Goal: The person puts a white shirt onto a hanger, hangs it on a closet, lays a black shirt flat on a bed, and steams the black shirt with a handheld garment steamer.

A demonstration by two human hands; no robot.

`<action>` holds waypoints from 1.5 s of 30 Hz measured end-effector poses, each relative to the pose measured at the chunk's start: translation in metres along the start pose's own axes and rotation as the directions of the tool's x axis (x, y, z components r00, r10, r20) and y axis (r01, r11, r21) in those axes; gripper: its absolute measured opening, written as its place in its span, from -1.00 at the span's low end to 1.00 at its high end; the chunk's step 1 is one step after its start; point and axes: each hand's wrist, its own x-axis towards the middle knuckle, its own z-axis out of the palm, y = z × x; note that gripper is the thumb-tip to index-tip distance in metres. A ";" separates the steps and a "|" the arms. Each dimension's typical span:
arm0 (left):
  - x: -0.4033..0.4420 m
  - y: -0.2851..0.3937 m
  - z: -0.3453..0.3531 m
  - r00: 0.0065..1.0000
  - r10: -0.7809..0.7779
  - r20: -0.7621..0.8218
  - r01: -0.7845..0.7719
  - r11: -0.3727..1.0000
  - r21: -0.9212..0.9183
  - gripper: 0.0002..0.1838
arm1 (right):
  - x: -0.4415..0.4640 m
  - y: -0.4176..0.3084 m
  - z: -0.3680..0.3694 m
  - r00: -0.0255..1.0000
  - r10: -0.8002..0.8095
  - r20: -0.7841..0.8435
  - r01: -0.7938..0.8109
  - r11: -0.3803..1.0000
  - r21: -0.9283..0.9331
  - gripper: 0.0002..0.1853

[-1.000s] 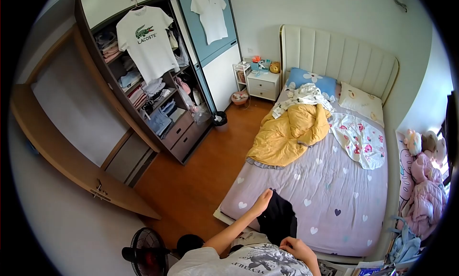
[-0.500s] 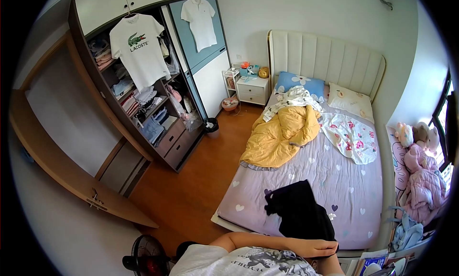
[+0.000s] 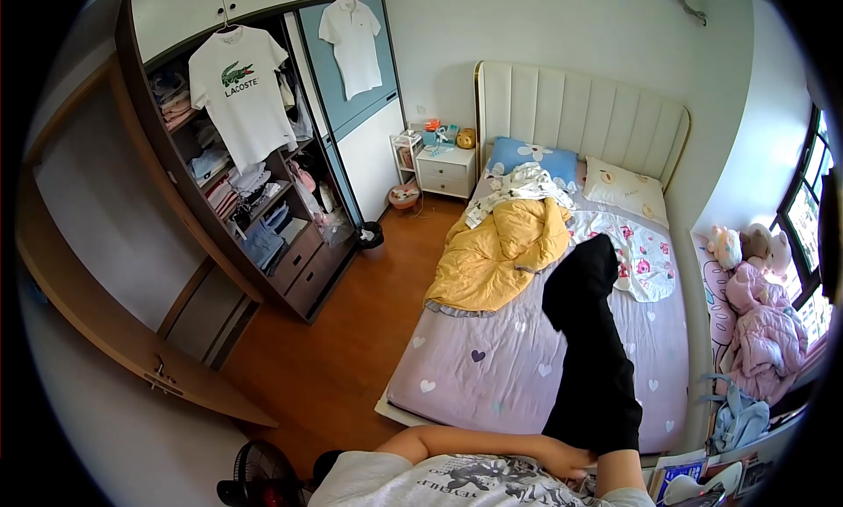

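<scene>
Two-armed, busy with a black garment, drawn out long above the right part of the bed. Touching its lower end with the left hand, near the bed's foot; cannot tell whether clamped on it. Having the right hand hidden; cannot tell its state. Showing a yellow quilt farther up the bed.

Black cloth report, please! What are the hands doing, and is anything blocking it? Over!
Left hand at near end of black cloth; right hand hidden. Black cloth extended over bed. No obstacle seen.
</scene>
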 end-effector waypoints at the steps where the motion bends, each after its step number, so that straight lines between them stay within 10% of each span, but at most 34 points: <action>1: 0.005 -0.017 0.012 0.992 -0.037 -0.122 0.044 0.997 0.059 -0.65 | 0.002 -0.002 -0.003 1.000 -0.009 -0.018 0.009 1.000 0.012 -0.76; 16: 0.048 -0.098 -0.105 0.546 -0.287 -0.787 0.102 0.955 -0.277 -0.59 | 0.028 -0.053 0.016 0.987 -0.154 -0.044 0.159 0.975 0.157 -0.75; 25: -0.168 -0.185 -0.112 -0.527 -0.553 -0.645 -0.137 0.805 -0.578 -0.55 | -0.034 -0.032 -0.008 1.000 -0.020 -0.010 0.021 0.988 0.150 -0.74; 31: -0.202 -0.169 -0.163 -0.891 -0.034 -0.453 0.074 0.973 -0.218 -0.53 | -0.078 -0.010 -0.016 0.995 0.098 -0.014 -0.095 0.987 0.133 -0.74; 36: -0.168 -0.100 -0.211 -0.532 0.596 -0.602 0.669 0.731 0.133 -0.50 | -0.090 -0.010 -0.023 0.992 0.125 -0.029 -0.120 0.983 0.137 -0.74; 37: -0.166 -0.076 -0.198 -0.404 0.528 -0.747 0.745 0.664 0.066 -0.49 | -0.095 -0.006 -0.021 0.989 0.143 -0.025 -0.138 0.982 0.131 -0.74; 38: -0.195 -0.105 -0.193 -0.075 0.454 -0.888 0.675 0.679 0.290 -0.50 | -0.097 -0.004 -0.021 0.988 0.155 -0.025 -0.151 0.980 0.127 -0.74; 39: -0.193 -0.133 -0.183 0.196 -0.066 -0.978 0.566 0.822 0.058 -0.54 | -0.109 -0.012 -0.024 0.996 0.094 0.001 -0.093 0.985 0.143 -0.74; 40: -0.188 -0.149 -0.172 0.475 -0.517 -0.712 0.540 0.811 -0.228 -0.58 | -0.092 -0.007 -0.022 0.988 0.148 -0.045 -0.141 0.982 0.125 -0.74; 42: -0.163 -0.123 -0.109 0.697 -0.664 -0.270 0.659 0.742 -0.123 -0.60 | -0.093 -0.002 -0.023 0.985 0.162 -0.065 -0.153 0.980 0.125 -0.73; 45: -0.159 -0.072 -0.025 0.771 -0.636 -0.029 0.636 0.772 -0.004 -0.63 | -0.092 -0.011 -0.041 0.981 0.142 -0.135 -0.126 0.985 0.118 -0.73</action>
